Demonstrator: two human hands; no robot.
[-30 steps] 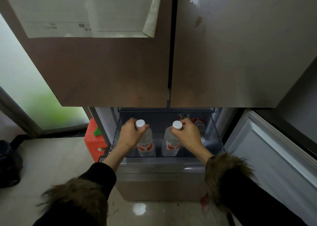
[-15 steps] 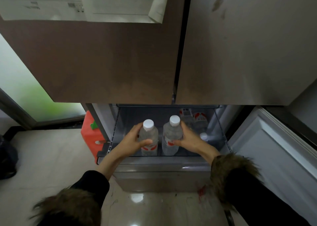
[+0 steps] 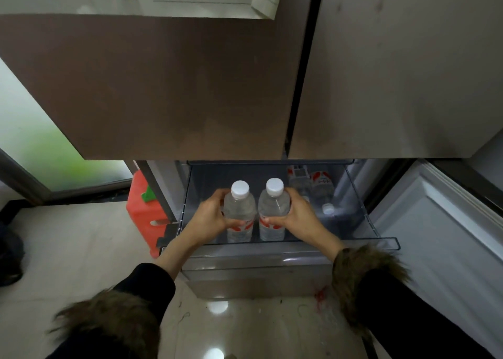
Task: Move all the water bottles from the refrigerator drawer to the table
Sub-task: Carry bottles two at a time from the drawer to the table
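The refrigerator drawer is pulled out below the closed upper doors. Two clear water bottles with white caps and red labels stand upright side by side in it. My left hand grips the left bottle around its body. My right hand grips the right bottle the same way. More bottles lie at the drawer's back right, and one white cap shows lower down. The table is out of view.
The upper refrigerator doors overhang the drawer. An open white door stands at the right. A red plastic stool sits left of the drawer, and a dark bag lies on the tiled floor at far left.
Both hands slid from the bottle caps down to the bottle bodies and closed around them. The bottles appear slightly higher in the drawer.
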